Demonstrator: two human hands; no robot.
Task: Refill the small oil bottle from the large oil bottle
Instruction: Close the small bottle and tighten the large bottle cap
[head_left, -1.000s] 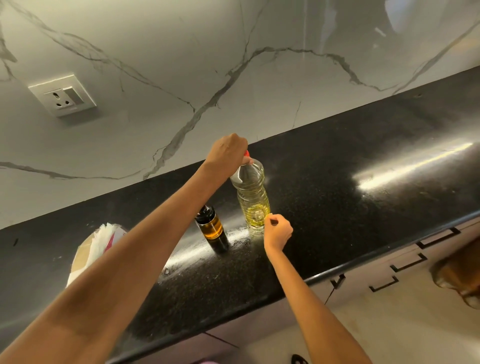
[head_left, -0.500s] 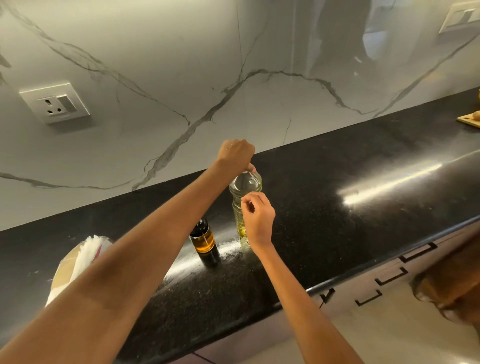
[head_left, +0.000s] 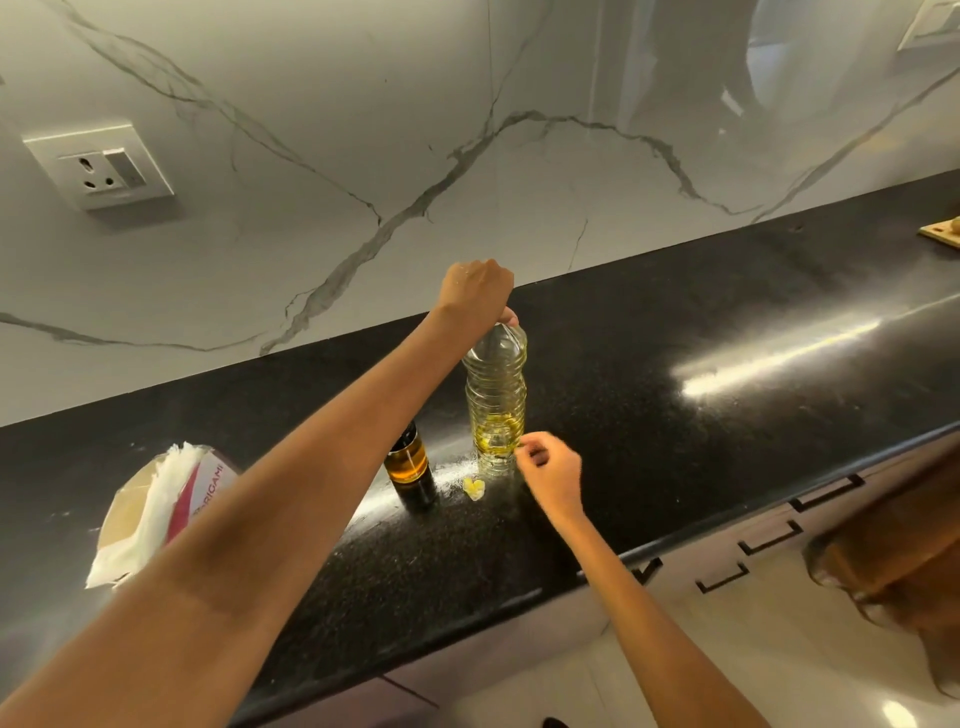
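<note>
Black speckled counter (head_left: 675, 322) under marble wall, two bottles mid-counter: one large oil bottle (head_left: 496, 395) gripped at its top by left hand (head_left: 475, 293), one small oil bottle (head_left: 410, 465) just left, right hand (head_left: 550, 475) loosely curled, holding nothing visible.

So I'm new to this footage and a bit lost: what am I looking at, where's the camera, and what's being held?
There is no machine here. A camera worn on a person's head looks down at their two bare hands over a black counter. The left hand grips the top of the large oil bottle, which stands upright with a little yellow oil at the bottom. The right hand is beside its base, fingers curled; whether it pinches anything is unclear. The small oil bottle, dark, stands to the left. A tissue pack lies further left.
</note>
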